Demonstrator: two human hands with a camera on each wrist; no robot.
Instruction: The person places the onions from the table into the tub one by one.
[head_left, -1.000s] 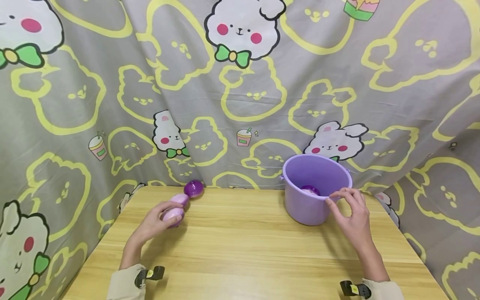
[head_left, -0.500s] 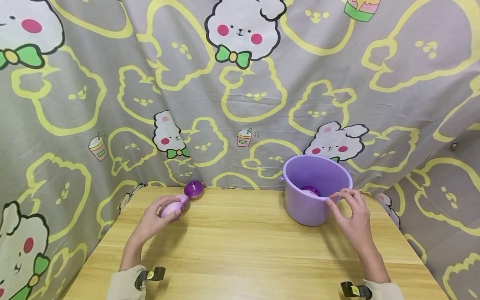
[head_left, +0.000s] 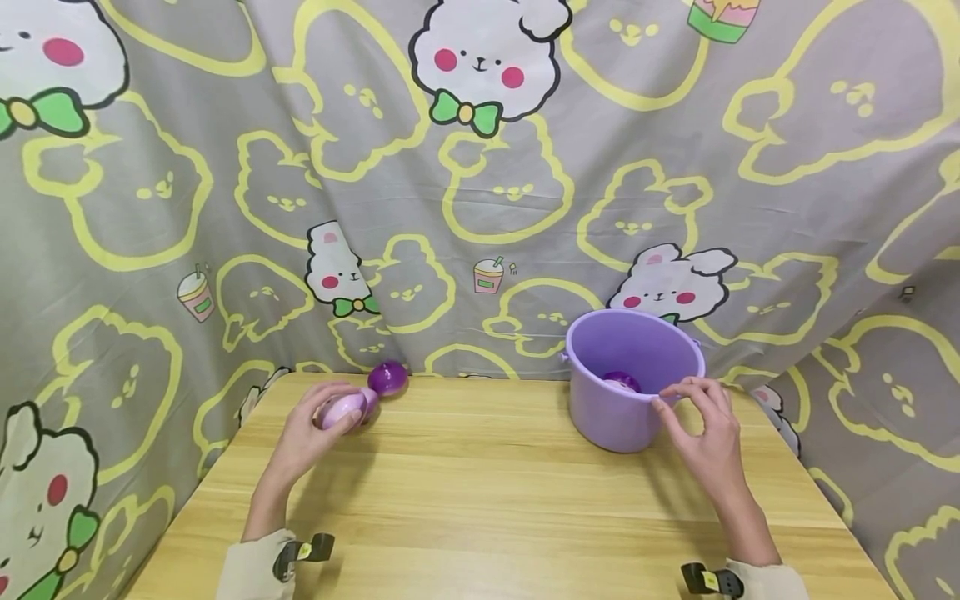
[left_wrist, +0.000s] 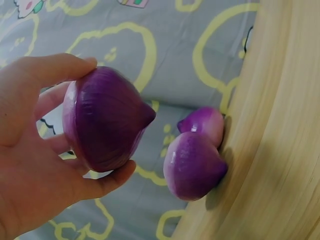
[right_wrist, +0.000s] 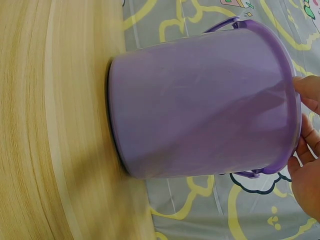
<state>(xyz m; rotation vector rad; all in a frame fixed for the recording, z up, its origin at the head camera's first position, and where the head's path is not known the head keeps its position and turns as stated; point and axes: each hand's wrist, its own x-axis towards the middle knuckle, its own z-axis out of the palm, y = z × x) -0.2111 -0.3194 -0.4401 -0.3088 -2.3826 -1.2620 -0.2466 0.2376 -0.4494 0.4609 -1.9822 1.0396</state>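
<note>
A desk (head_left: 480,500) with a pale wood-grain top, its grain running parallel to the far edge. Grey cloth (head_left: 420,204) hangs in loose folds behind that edge and beyond the left and right edges, printed with yellow outlines (head_left: 633,105), white cartoon animals (head_left: 480,79) and drink cups (head_left: 488,278). Soft, even light.

A grey curtain (head_left: 480,237) hangs behind the table (head_left: 480,483) and also along its left and right sides, with soft folds. On it are printed yellow outlines of animal heads and white rabbits with pink cheeks. The rabbit (head_left: 483,71) at the top middle wears a green bow (head_left: 467,112). Lower is a small printed cup (head_left: 488,276) with a straw. The table shows light wood grain.
</note>
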